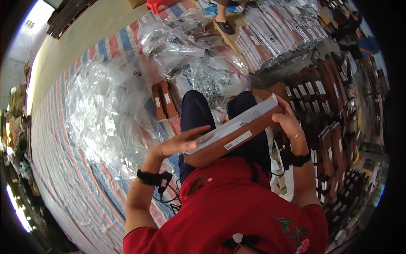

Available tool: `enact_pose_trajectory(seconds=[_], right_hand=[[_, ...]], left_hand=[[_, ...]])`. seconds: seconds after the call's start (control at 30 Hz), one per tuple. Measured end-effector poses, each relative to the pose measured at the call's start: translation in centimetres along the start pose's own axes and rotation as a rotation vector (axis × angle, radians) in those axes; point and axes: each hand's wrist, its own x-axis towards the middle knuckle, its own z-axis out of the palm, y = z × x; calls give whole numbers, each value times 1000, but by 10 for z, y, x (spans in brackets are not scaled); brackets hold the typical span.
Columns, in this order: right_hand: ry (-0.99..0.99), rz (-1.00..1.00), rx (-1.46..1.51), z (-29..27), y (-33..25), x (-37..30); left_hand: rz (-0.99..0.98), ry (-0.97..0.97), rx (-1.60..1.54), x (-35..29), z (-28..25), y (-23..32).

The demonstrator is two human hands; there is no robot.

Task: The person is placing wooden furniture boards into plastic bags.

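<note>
A long reddish-brown wooden-looking board piece (253, 128) lies tilted across my lap, its right end higher. Clear plastic wrap with dark print covers its upper face, and a white label sits on the side toward me. My right hand (287, 120) grips the right end, thumb on the near side. At the left end my left hand (179, 142) touches the wrapped piece, fingers stretched out and apart. Beyond my left knee, similar brown pieces (165, 101) with white labels lie on the striped sheet.
Crumpled clear plastic bags (112, 114) heap on the striped sheet (63, 156) at left. Ahead lies a pile of small metal hardware (207, 82). Wrapped boards (275, 36) stack at the far right, near another person's shoe (225, 27). Labelled brown pieces (327, 146) crowd my right side.
</note>
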Motion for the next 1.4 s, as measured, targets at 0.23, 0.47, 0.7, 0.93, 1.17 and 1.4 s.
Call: enact_pose_trajectory(seconds=[0.23, 0.47, 0.7, 0.93, 1.17, 1.4], right_hand=[[65, 12, 203, 25, 30, 64], [-54, -10, 3, 67, 78, 52], [-118, 172, 105, 135, 70, 37], [178, 88, 139, 107, 80, 39], [197, 60, 144, 87, 96, 54], [105, -10, 321, 78, 96, 51]], left_hand=[[-210, -28, -150, 26, 6, -18], [-209, 395, -233, 45, 18, -31], [287, 457, -23, 77, 14, -100], [111, 373, 53, 91, 43, -32], [92, 416, -116, 96, 36, -23], [43, 480, -308, 93, 35, -22]])
